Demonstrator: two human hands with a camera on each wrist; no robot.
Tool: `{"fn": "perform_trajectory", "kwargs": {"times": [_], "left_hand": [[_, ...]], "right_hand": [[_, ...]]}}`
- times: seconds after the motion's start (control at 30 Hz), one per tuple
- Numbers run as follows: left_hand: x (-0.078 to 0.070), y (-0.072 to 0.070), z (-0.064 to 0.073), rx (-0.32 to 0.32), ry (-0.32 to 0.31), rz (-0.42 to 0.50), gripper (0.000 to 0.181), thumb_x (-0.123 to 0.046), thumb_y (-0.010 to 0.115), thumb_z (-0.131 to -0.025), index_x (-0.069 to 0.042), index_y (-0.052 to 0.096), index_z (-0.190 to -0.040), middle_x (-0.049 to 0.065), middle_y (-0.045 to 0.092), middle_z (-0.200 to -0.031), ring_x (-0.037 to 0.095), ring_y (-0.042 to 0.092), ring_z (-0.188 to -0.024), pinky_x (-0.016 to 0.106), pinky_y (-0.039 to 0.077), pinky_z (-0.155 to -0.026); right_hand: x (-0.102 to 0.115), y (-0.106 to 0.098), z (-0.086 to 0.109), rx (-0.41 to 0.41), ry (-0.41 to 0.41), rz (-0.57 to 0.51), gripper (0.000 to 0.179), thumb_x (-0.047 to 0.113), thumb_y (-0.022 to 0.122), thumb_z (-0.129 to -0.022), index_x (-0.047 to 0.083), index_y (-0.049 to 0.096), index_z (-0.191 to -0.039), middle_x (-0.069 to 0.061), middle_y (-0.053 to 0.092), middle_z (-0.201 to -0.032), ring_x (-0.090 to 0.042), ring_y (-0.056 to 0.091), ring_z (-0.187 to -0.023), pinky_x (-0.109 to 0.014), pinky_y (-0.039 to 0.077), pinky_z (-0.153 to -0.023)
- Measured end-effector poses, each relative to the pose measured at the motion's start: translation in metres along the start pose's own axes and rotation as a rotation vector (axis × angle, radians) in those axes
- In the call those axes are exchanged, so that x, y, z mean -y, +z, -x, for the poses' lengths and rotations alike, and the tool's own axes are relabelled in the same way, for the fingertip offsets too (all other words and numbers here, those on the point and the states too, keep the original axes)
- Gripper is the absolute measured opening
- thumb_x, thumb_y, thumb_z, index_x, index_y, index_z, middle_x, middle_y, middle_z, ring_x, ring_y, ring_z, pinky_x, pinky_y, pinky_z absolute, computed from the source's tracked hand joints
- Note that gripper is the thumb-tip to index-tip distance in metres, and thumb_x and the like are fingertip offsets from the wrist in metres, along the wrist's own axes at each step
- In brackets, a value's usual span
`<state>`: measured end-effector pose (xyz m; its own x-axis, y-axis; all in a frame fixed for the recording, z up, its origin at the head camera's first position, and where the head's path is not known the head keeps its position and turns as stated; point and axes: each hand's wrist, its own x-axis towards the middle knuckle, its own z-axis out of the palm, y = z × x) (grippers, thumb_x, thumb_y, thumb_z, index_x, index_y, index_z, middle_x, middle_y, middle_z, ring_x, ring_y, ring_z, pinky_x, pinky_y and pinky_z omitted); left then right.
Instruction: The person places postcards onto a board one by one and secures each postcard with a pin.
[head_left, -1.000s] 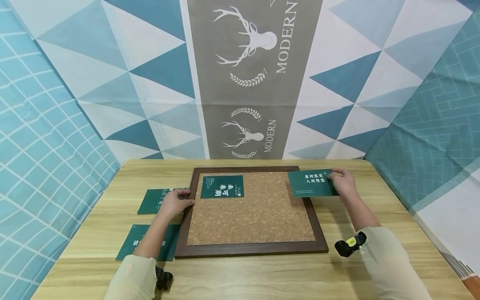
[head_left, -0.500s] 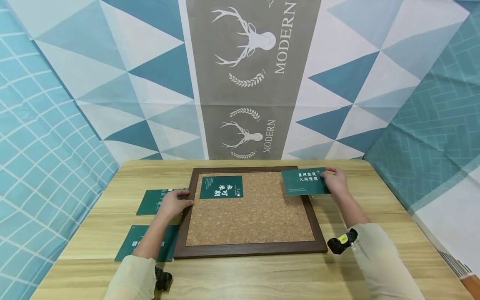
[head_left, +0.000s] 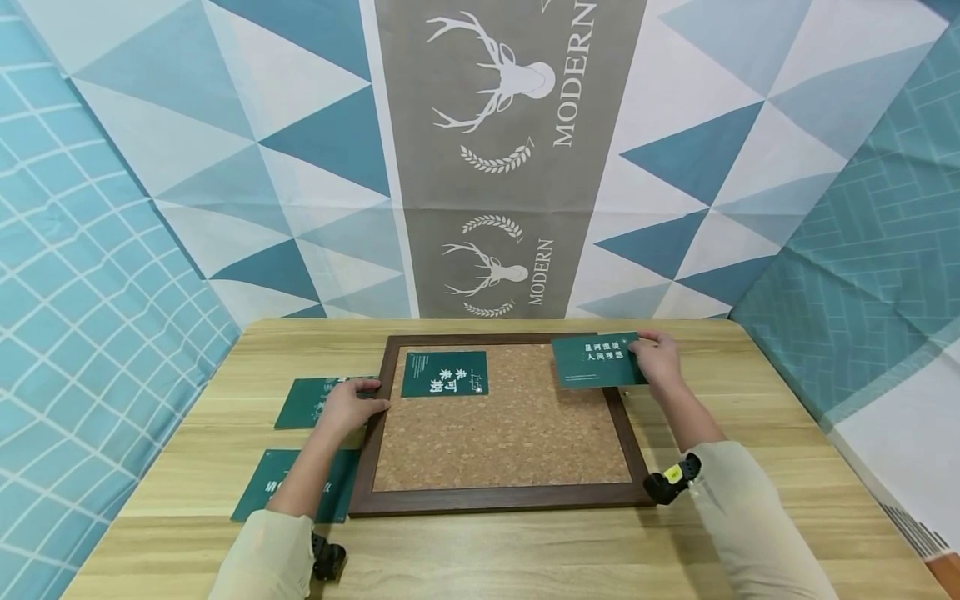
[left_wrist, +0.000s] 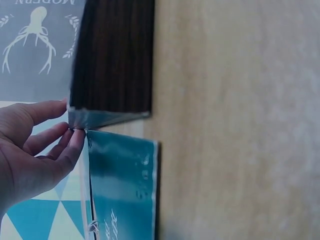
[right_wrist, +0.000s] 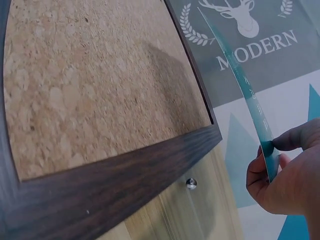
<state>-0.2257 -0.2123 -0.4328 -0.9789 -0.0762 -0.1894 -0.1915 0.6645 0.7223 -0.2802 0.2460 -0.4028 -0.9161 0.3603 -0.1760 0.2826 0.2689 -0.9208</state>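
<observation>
My right hand (head_left: pixel 657 360) pinches a green card (head_left: pixel 596 360) with white lettering by its right end. The card hangs over the upper right corner of the cork board (head_left: pixel 495 442) and casts a shadow on the cork; in the right wrist view it shows nearly edge-on. My left hand (head_left: pixel 348 410) grips the left side of the board's dark wooden frame (left_wrist: pixel 112 60) between thumb and fingers. Another green card (head_left: pixel 445 373) lies on the cork at the upper left, its lettering sideways.
Left of the board, two more green cards lie on the wooden table (head_left: pixel 480 550): an upper card (head_left: pixel 296 404) and a lower card (head_left: pixel 258 483), both partly under my left arm. A small shiny silver piece (right_wrist: pixel 191 183) sits by the frame's right side. A patterned backdrop (head_left: pixel 487 167) stands behind.
My right hand has carried the green card leftward, farther over the board's upper right corner. The left hand stays at the frame's left side.
</observation>
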Motion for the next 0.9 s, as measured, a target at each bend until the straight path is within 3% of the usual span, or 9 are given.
{"fn": "perform_trajectory", "kwargs": {"times": [0.9], "left_hand": [[-0.002,0.0,0.003,-0.011,0.009,-0.013,0.048,-0.019,0.064,-0.088,0.0,0.052,-0.131,0.028,0.047,-0.134,0.04,0.053,-0.111,0.049,0.048,-0.087]], "right_hand": [[0.0,0.028,0.009,0.025,-0.03,-0.037,0.045,0.01,0.044,-0.094,0.001,0.039,-0.138,-0.023,0.039,-0.136,-0.028,0.045,-0.107,-0.037,0.044,-0.085]]}}
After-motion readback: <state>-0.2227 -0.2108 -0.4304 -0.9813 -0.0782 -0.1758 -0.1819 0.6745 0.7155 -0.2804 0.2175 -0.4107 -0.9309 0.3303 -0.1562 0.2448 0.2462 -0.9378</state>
